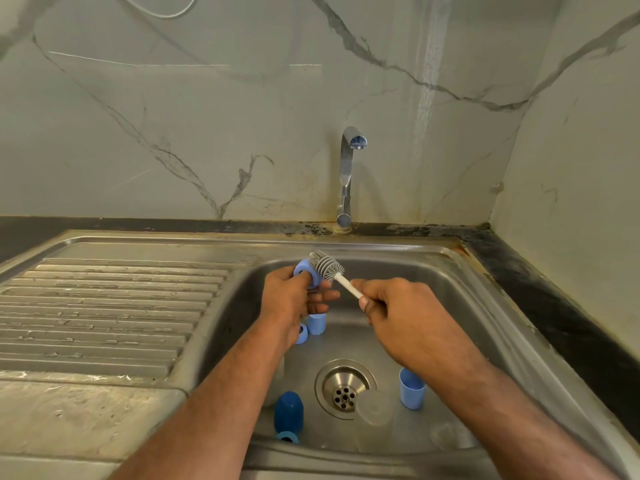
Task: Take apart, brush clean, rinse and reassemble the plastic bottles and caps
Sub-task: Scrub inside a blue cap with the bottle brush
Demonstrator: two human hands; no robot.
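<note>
1. Your left hand (291, 296) is over the sink (460, 271), fingers curled round a light blue ring-shaped cap (306, 271) that it holds up near the basin's back wall.
2. Your right hand (398, 306) grips the white handle of the bottle brush (329, 268), fingers wrapped tight around it; the handle runs up and to the left from your fist.
3. The brush's grey ribbed head lies against the cap, touching its far side just above your left fingers.
4. Below your left hand, a light blue cup-shaped cover (317, 323) stands on the basin floor, and a second light blue ring (302, 333) lies just beside it, partly hidden by your wrist.
5. Near the front of the basin, a dark blue domed cover (288, 412) stands upright, with a small blue ring (287, 437) touching its base.
6. Right of the drain (344, 389), another light blue cover (411, 389) stands tilted, open end up, close under your right forearm.
7. Clear plastic pieces (375, 407) lie beside the drain; their exact shape is hard to tell.
8. The tap (348, 174) rises behind the basin with no water running from it.
9. The ribbed draining board (104, 306) lies to the left, with the worktop (69, 417) in front of it.
</note>
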